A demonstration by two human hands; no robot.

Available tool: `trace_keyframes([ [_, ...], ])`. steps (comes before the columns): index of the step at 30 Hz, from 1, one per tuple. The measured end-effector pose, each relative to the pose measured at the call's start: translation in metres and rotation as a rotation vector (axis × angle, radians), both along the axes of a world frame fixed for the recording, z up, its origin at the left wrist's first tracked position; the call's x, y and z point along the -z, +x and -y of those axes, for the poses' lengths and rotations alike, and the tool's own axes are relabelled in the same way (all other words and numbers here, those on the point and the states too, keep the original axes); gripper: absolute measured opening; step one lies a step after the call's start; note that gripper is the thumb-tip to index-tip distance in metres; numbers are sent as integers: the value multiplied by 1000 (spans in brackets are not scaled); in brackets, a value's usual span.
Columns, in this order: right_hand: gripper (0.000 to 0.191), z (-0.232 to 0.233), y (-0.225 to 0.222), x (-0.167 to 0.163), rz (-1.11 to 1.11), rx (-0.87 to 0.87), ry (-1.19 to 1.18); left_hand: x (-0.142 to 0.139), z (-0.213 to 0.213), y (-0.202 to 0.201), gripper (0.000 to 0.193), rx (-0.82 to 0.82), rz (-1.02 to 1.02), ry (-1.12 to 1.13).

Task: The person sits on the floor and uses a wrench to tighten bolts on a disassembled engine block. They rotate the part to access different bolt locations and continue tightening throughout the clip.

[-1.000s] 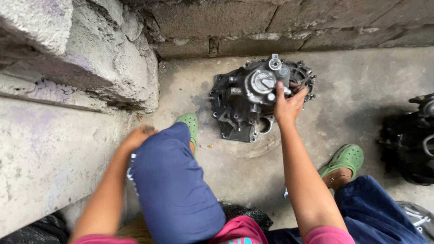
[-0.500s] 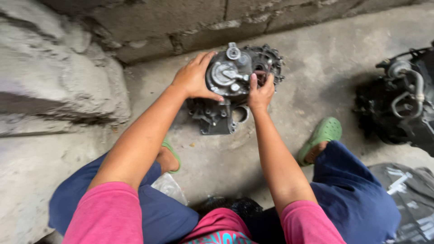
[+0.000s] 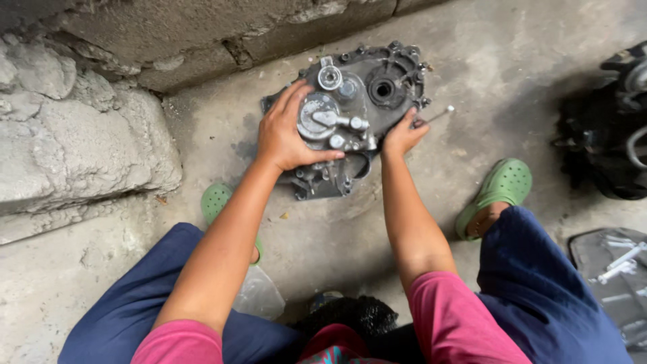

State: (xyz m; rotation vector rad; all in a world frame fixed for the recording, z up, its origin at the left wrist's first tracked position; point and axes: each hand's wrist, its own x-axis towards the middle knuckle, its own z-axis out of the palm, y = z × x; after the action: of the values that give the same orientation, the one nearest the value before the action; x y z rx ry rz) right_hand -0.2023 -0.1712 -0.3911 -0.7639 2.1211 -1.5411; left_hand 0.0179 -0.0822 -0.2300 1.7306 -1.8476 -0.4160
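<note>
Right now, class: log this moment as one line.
left hand: on dark grey metal engine casing | right hand: on casing edge, holding thin metal tool

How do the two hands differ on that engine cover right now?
The left hand lies flat and spread over the engine cover beside its round silver part; the right hand is curled at the cover's right edge, pinching a thin metal tool. Both are bare and touch the cover.

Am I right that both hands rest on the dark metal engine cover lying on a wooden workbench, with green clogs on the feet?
Not quite: the head view shows the engine cover on a bare concrete floor, not a workbench. The left hand and right hand do rest on it, and the clogs are green.
</note>
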Motion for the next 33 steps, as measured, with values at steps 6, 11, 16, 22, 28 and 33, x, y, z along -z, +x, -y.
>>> trace_keyframes([
  [6, 46, 34, 6, 23, 98, 140, -65, -3, 17, -12, 115, -55, 3, -13],
  [11, 42, 85, -14, 36, 47, -63, -199, 5, 19, -54, 111, -182, -47, -135],
  [16, 41, 120, -30, 39, 17, -190, -160, 12, 25, -83, 111, -250, -43, -162],
  [22, 35, 120, -44, 18, -136, -253, -20, 0, 21, -109, 110, -299, -15, -224],
  [28, 35, 133, -54, 7, -198, -236, -97, 7, 31, -120, 110, -295, -17, -219],
  [33, 43, 116, -56, -12, -299, -350, 90, 15, 29, -121, 112, -333, 5, -224],
])
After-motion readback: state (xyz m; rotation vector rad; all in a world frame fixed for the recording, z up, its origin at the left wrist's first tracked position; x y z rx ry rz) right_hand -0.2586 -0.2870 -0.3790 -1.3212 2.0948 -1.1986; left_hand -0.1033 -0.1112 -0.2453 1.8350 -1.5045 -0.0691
